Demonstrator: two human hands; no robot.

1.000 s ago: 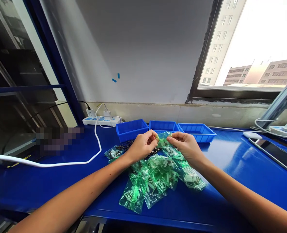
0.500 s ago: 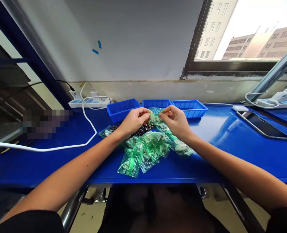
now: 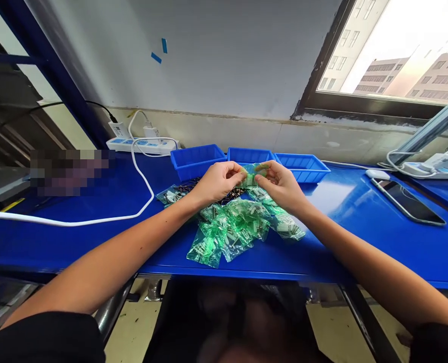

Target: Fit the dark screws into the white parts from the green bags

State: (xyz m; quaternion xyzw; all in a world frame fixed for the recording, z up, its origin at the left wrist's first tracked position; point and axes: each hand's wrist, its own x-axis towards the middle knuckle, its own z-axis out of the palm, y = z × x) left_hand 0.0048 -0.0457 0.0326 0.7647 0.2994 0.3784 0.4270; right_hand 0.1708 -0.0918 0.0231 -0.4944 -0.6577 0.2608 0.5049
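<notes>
Between my two hands is a small clear green plastic bag [image 3: 250, 177], held up just in front of the blue bins. My left hand [image 3: 224, 180] pinches its left side between thumb and fingers. On the other side, my right hand [image 3: 279, 185] grips the bag with the thumb against the fingertips. Below them lies a pile of similar green plastic bags [image 3: 231, 227] with small pale and metallic pieces inside. Dark, shiny small parts [image 3: 229, 195] lie loose behind the pile, partly covered by my left hand. What the held bag contains is hard to make out.
Three blue plastic bins [image 3: 197, 160] stand in a row at the back of the blue table [image 3: 106, 247]. A white power strip [image 3: 144, 146] and a white cable [image 3: 72, 223] are on the left. To the right lies a smartphone [image 3: 409, 201] beside a small white case [image 3: 377, 174].
The view has tilted and shifted slightly. Fingers of my right hand have loosened and spread a little at the bag, while my left hand keeps its pinch.
</notes>
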